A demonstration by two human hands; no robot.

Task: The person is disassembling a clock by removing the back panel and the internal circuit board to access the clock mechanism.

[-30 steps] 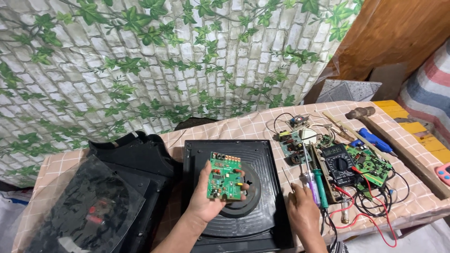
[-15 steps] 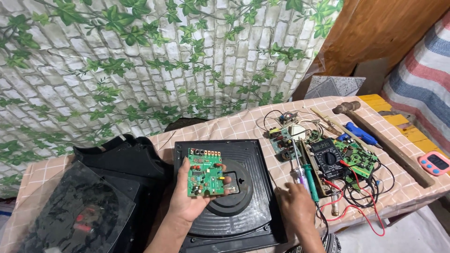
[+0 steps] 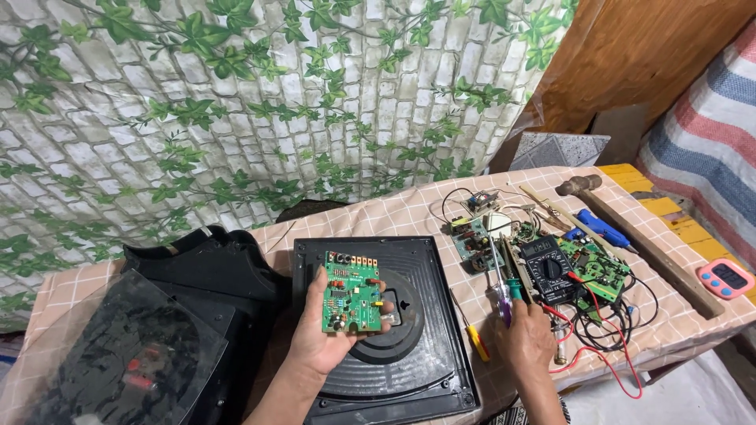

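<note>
Green circuit board point(image 3: 352, 293) sits in my left hand point(image 3: 319, 338), the grip clamped on its edges, lifted just above the black square housing point(image 3: 429, 370) on the checked worktop point(image 3: 394, 216). To the right of that housing my right hand point(image 3: 524, 342) is closed around two screwdrivers point(image 3: 504, 295), purple and green handled, tips pointing away from me. A yellow-handled screwdriver point(image 3: 471, 334) lies between the housing and that hand. Further right of the housing sit a black multimeter point(image 3: 549, 270) and more green boards point(image 3: 591, 267).
</note>
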